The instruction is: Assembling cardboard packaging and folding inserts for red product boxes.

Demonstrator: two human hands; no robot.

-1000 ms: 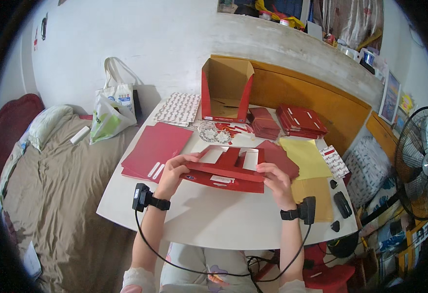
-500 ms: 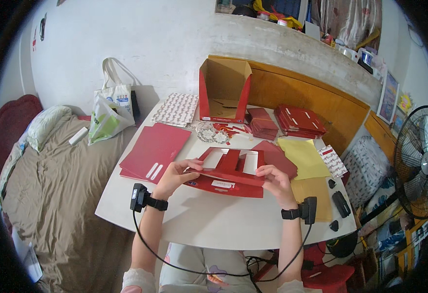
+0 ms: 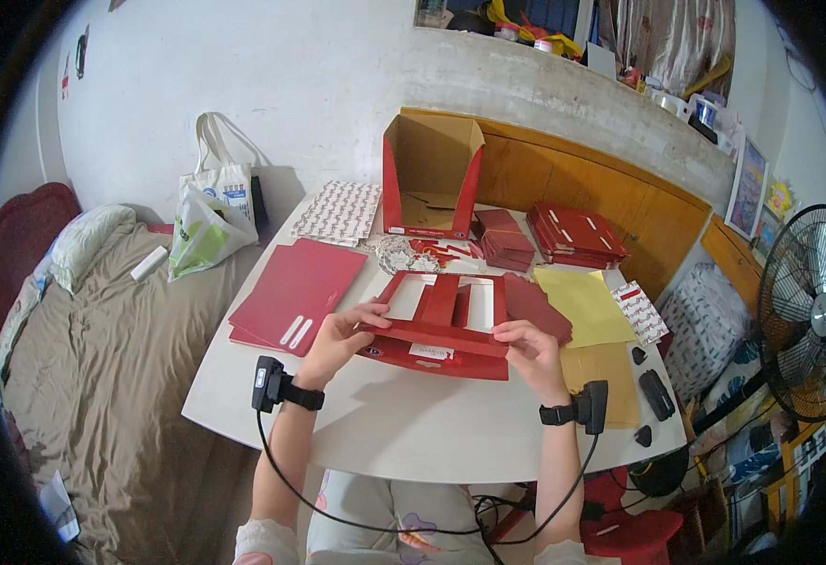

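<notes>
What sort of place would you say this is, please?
Probably a bedroom in a home, doubling as a workspace: there is a bed on the left, a fan on the right, and a white table with red card stacked on it.

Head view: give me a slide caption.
Left hand and right hand hold a folded red cardboard piece over a white tabletop.

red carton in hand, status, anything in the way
Left hand, right hand gripping opposite ends. Red carton held over white table. Dark red card close behind; nothing seen blocking hands.
</notes>
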